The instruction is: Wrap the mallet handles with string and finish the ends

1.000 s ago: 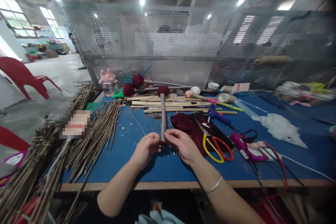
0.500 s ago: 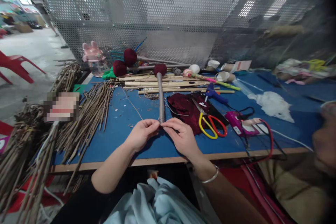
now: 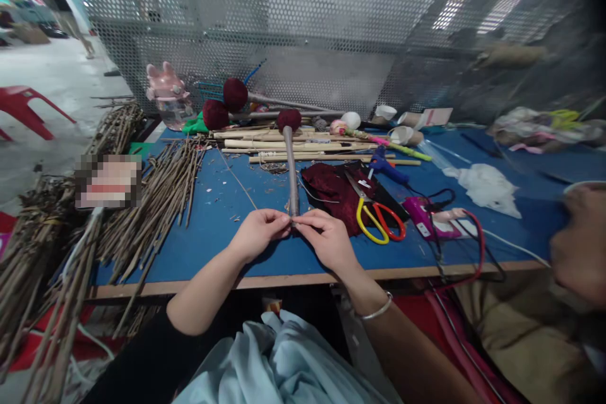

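A grey wrapped stick [image 3: 292, 177] with a dark red ball [image 3: 288, 120] on its far end points away from me, its near end at my fingertips. My left hand [image 3: 258, 237] is closed in a pinch at that near end. My right hand [image 3: 326, 241] pinches the same end from the other side, fingertips almost meeting the left ones. What lies exactly between the fingertips is too small to make out. A thin strand [image 3: 237, 180] runs over the table toward my left hand. Right of the stick lie dark red cloth [image 3: 326, 192] and scissors [image 3: 374, 221] with yellow and red handles.
Bundles of thin twigs [image 3: 156, 202] cover the left side. Behind are pale sticks [image 3: 265, 144], two more red-balled sticks [image 3: 235, 95] and a pink bottle [image 3: 170, 98]. A blue glue gun [image 3: 386, 167], purple box [image 3: 426, 218] and white plastic bag [image 3: 490, 188] lie right. Another person's arm [image 3: 580, 246] is at far right.
Both hands stay pinched at the stick's near end, with only slight finger shifts. The camera view has tilted a little. In the left background, a standing person appears further into view.
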A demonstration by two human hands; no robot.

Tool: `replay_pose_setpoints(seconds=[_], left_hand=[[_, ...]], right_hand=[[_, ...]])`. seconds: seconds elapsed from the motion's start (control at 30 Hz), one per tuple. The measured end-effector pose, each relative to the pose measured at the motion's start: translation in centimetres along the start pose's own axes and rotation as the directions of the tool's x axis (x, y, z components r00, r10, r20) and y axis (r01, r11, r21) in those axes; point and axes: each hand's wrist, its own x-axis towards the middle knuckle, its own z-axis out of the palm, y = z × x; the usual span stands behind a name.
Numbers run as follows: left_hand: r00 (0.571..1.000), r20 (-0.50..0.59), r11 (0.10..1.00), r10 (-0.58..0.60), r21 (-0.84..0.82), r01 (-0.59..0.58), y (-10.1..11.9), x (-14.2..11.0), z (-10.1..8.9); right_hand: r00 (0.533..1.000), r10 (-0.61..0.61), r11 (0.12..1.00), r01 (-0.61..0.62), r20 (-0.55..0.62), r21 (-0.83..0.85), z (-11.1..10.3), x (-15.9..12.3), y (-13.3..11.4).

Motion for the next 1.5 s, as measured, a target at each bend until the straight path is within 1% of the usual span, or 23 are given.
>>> replay_pose_setpoints(seconds=[0.13,0.2,0.27,0.37,0.47,0.53,0.63,0.67,0.7,0.73,0.8,0.83,0.87,0.9,0.93,1.0,1.07,1.13,1.2,1.3,1.4,1.47,1.5], left_hand=[[0.999,-0.027,0.976,0.029,0.218,-0.022,0.1,-0.2,0.5],[0.998,-0.016,0.94,0.053,0.339,-0.044,0.1,-0.2,0.5],[0.998,0.008,0.906,0.069,0.418,-0.066,0.1,-0.3,0.4],[0.998,0.026,0.901,0.052,0.43,-0.058,0.0,-0.2,0.1],[0.999,0.016,0.915,0.032,0.401,-0.035,-0.1,-0.1,0.0],[1.0,0.013,0.924,0.025,0.382,-0.028,-0.1,-0.1,0.0],[1.0,0.012,0.939,0.019,0.343,-0.022,-0.1,-0.1,0.2],[1.0,0.007,0.942,0.016,0.335,-0.017,-0.1,-0.1,0.3],[1.0,-0.001,0.942,0.012,0.337,-0.011,0.0,-0.2,0.3],[1.0,-0.01,0.938,0.008,0.346,-0.004,0.0,-0.2,0.3],[1.0,-0.027,0.926,0.01,0.377,0.0,0.0,-0.2,0.4],[0.999,-0.033,0.921,0.014,0.39,0.0,0.0,-0.2,0.4],[0.999,-0.035,0.917,0.017,0.398,-0.002,0.0,-0.2,0.4],[0.999,-0.037,0.916,0.019,0.401,-0.002,0.0,-0.2,0.4],[0.999,-0.038,0.917,0.017,0.398,0.0,0.0,-0.2,0.4],[0.999,-0.034,0.925,0.012,0.381,0.002,0.1,-0.3,0.5],[1.0,-0.023,0.93,0.013,0.367,-0.003,0.2,-0.3,0.6],[1.0,-0.017,0.929,0.023,0.37,-0.015,0.3,-0.5,0.6],[0.999,-0.017,0.921,0.036,0.389,-0.026,0.4,-0.6,0.7],[0.999,-0.005,0.911,0.048,0.41,-0.041,0.4,-0.6,0.7],[0.996,-0.021,0.871,0.082,0.488,-0.062,0.2,-0.6,0.7],[0.993,-0.039,0.837,0.11,0.542,-0.072,0.0,-0.6,0.8],[0.994,-0.042,0.833,0.101,0.55,-0.061,0.0,-0.6,0.9]], right_hand=[[0.999,0.043,0.999,-0.042,-0.01,0.023,-0.2,-0.3,0.5],[0.996,0.086,0.996,-0.086,0.007,0.02,-0.3,-0.4,0.7],[0.993,0.116,0.993,-0.116,0.028,-0.008,-0.3,-0.3,0.8],[0.994,0.092,0.995,-0.09,0.055,-0.038,-0.3,-0.3,0.8],[0.996,0.04,0.999,-0.039,0.08,-0.012,-0.3,-0.3,0.8],[0.995,0.042,0.999,-0.044,0.092,0.024,-0.3,-0.6,0.8],[0.994,0.064,0.987,-0.076,0.087,0.145,-0.5,-1.1,1.0],[0.996,0.068,0.982,-0.078,0.063,0.174,-0.7,-1.2,1.0],[0.997,0.077,0.981,-0.078,0.014,0.179,-1.0,-1.4,1.1],[0.994,0.092,0.984,-0.081,-0.062,0.157,-1.4,-1.4,1.1],[0.961,0.116,0.992,-0.099,-0.251,0.077,-2.4,-1.5,1.3],[0.942,0.102,0.995,-0.094,-0.318,0.041,-2.8,-1.5,1.4],[0.936,0.068,0.997,-0.071,-0.344,0.006,-3.2,-1.4,1.4],[0.944,0.017,0.999,-0.03,-0.328,-0.035,-3.5,-1.3,1.5],[0.961,-0.044,0.996,0.02,-0.274,-0.087,-3.7,-1.2,1.5],[0.987,-0.123,0.973,0.1,-0.102,-0.208,-3.7,-1.1,1.4],[0.994,-0.104,0.943,0.112,0.043,-0.315,-3.3,-1.1,1.3],[0.992,-0.055,0.917,0.095,0.112,-0.387,-2.8,-1.1,1.3],[0.993,-0.032,0.897,0.078,0.113,-0.436,-2.4,-1.0,1.4],[0.995,-0.037,0.883,0.076,0.093,-0.464,-2.2,-0.7,1.4],[0.995,-0.048,0.899,0.079,0.082,-0.431,-2.1,-0.4,0.9],[0.996,-0.06,0.923,0.08,0.064,-0.377,-1.7,-0.4,0.4],[0.996,-0.065,0.937,0.08,0.056,-0.339,-1.4,-0.4,0.3]])
